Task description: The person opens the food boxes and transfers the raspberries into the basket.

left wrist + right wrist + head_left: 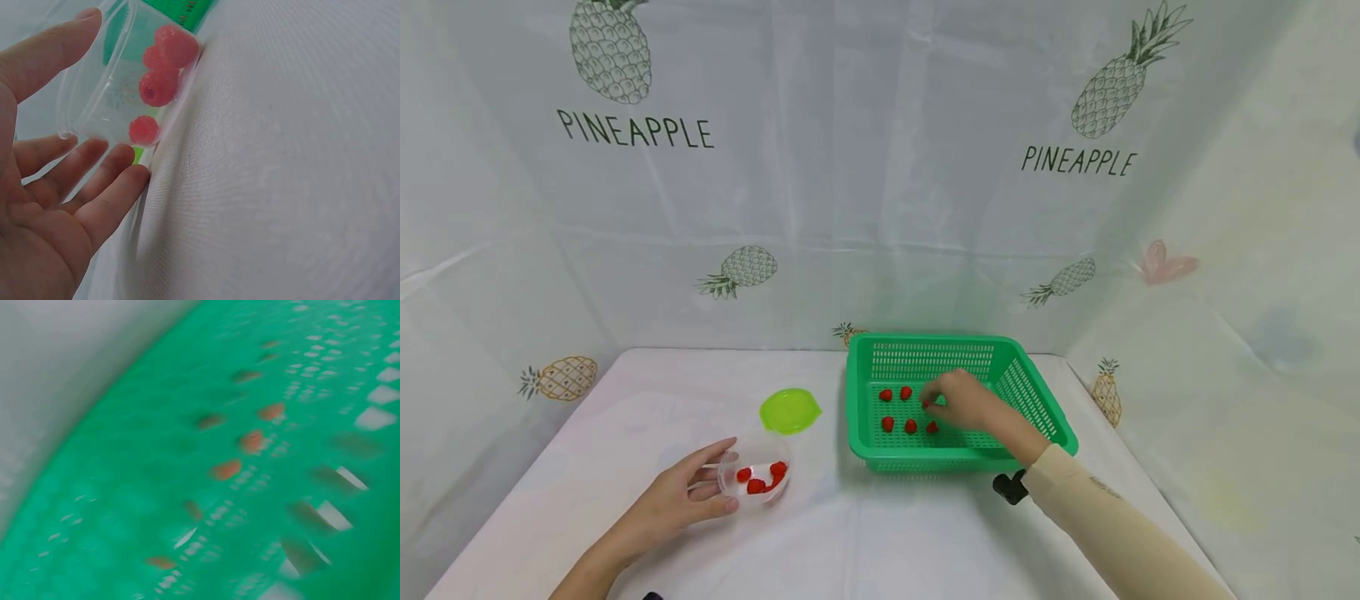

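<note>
My left hand (pixel 681 492) is beside a clear plastic cup (pixel 100 94) on the table, thumb and loosely extended fingers spread about its near side. Several red raspberries (pixel 159 87) lie in the bottom of that cup. Over the green basket (pixel 955 454) my right hand (pixel 962 398) reaches down, with thumb and fingertips pinched together on a raspberry (pixel 927 404) that is mostly covered by them. More raspberries (pixel 887 424) lie spaced out on the basket floor. The right wrist view is blurred; it shows raspberries (pixel 252 442) in the basket but no fingers.
A lime green lid (pixel 790 411) lies flat on the white-covered table (pixel 820 542), between cup and basket. Pineapple-printed sheeting (pixel 880 167) hangs behind and at the sides. A black device (pixel 1011 487) sits under the right wrist.
</note>
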A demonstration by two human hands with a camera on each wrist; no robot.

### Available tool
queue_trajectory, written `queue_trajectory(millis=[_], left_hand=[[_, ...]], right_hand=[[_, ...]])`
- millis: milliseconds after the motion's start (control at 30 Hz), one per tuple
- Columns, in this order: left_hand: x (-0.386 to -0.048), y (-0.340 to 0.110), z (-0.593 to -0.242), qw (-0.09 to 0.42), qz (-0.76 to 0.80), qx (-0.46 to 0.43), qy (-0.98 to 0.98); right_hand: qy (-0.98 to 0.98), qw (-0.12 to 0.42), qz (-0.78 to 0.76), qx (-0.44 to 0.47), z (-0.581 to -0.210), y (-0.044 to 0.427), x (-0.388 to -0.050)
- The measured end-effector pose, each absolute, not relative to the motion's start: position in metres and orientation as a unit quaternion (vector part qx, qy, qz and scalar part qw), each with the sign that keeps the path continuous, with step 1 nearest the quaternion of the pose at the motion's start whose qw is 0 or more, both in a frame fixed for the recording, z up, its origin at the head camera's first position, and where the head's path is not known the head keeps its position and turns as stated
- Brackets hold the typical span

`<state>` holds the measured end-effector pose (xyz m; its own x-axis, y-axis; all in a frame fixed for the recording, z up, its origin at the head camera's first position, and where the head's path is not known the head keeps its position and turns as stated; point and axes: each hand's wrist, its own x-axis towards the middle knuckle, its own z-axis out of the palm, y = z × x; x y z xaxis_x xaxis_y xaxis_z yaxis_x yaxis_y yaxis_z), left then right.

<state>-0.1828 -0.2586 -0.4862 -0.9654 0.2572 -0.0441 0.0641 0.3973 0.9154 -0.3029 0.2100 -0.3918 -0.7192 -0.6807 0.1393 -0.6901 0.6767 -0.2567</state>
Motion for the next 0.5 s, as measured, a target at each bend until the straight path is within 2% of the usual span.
queue_trajectory(millis=[233,500], left_hand=[[-0.182,-0.258,-0.483,0.081,0.531,0.100,0.838],[-0.180,-0.257,-0.483,0.084,0.523,0.096,0.843]], right_hand=[[-0.914,0.053,0.153,0.373,-0.359,0.174,-0.279],[-0.896,0.022,0.197,0.397,-0.350,0.128,-0.268]])
